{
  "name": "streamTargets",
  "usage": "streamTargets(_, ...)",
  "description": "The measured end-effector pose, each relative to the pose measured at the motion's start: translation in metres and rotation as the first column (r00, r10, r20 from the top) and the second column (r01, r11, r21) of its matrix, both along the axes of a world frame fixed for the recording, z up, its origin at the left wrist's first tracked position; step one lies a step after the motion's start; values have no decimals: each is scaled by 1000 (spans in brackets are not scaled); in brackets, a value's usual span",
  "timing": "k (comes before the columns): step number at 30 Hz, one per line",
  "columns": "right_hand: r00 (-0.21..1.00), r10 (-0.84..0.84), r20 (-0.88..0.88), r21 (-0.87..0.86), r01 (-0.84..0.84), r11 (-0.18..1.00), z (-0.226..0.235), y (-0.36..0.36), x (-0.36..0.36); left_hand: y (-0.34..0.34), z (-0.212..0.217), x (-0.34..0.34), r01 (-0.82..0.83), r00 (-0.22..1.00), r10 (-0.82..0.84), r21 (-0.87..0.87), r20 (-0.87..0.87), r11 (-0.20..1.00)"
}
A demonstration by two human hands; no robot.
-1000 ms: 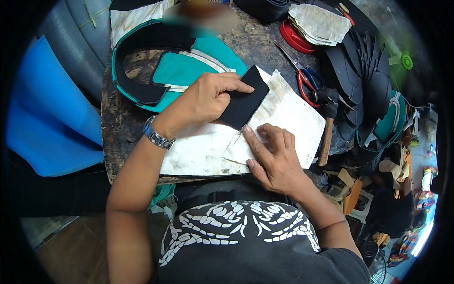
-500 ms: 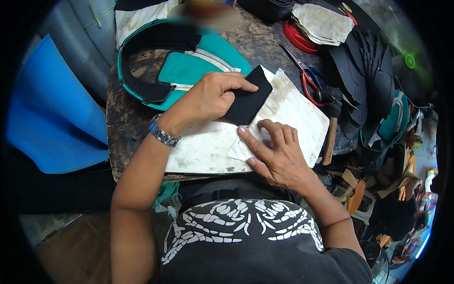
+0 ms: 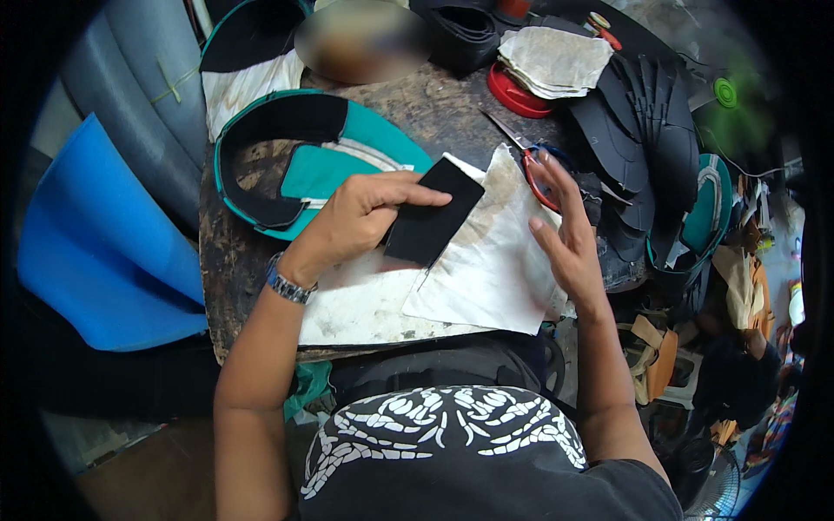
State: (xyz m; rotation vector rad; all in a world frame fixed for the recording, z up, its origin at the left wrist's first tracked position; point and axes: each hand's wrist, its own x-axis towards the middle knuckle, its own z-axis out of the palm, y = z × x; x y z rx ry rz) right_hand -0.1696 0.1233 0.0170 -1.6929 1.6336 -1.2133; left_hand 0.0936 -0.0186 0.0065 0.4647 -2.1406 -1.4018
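My left hand presses a small black rectangular fabric piece onto a stained white paper sheet on the worn workbench. A metal watch sits on that wrist. My right hand hovers open over the right edge of the paper, its fingertips close to the red-handled scissors, holding nothing. A teal and black shoe upper lies flat just left of the left hand.
A stack of black cut pieces and a red round tin with pale patterns on it crowd the back right. A blue sheet leans at the left. Clutter fills the floor at the right.
My right hand has lifted off the paper and moved right and away, toward the scissors. My left hand still holds the black piece down.
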Motion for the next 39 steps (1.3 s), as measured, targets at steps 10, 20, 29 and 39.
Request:
streamTargets(10, 942, 184, 281, 114, -223, 968, 42, -40, -7, 16, 25, -5, 113, 978, -104, 43, -180, 993)
streamTargets(20, 965, -223, -140, -482, 131, 867, 110, 3, -39, 17, 30, 26, 15, 879, 284, -616, 384, 788)
streamTargets(29, 908, -411, -74, -493, 325, 807, 136, 40, -78, 17, 13, 31, 13, 798, 462, -779, 386, 627)
streamTargets(39, 820, -550, -158, -650, 333, 683, 144, 64, -32, 121, 31, -15, 348, 920, -11, -805, 391, 481)
